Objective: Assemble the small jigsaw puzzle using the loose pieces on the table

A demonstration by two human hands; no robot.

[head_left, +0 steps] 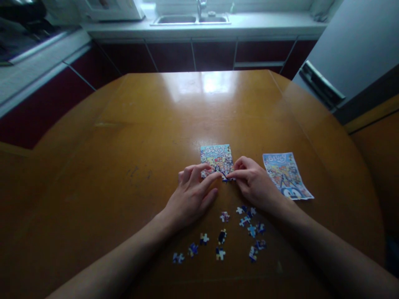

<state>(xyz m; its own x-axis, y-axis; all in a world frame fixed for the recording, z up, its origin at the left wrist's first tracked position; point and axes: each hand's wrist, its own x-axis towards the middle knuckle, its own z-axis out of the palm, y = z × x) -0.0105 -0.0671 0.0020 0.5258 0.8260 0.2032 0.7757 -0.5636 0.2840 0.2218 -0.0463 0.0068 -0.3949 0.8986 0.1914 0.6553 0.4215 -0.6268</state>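
Observation:
A partly assembled jigsaw puzzle (pixel 216 153), with a colourful crowded picture, lies flat on the wooden table. My left hand (pixel 192 192) rests at its lower left, fingers stretched out and apart, the fingertips on the assembled part. At the lower right edge, my right hand (pixel 254 181) pinches a small dark puzzle piece (pixel 225 177) between thumb and index finger, against the puzzle's border. Fingers partly cover that corner, so whether the piece is seated cannot be made out. Nearer to me, several loose puzzle pieces (pixel 222 236) are scattered between my forearms.
A printed picture sheet (pixel 282 172) lies right of my right hand, its corners slightly curled. The wooden table (pixel 140 108) has a rounded outline. Beyond it stand a counter with a double sink (pixel 177 19), dark red cabinets (pixel 215 54), and a refrigerator (pixel 352 50) at the right.

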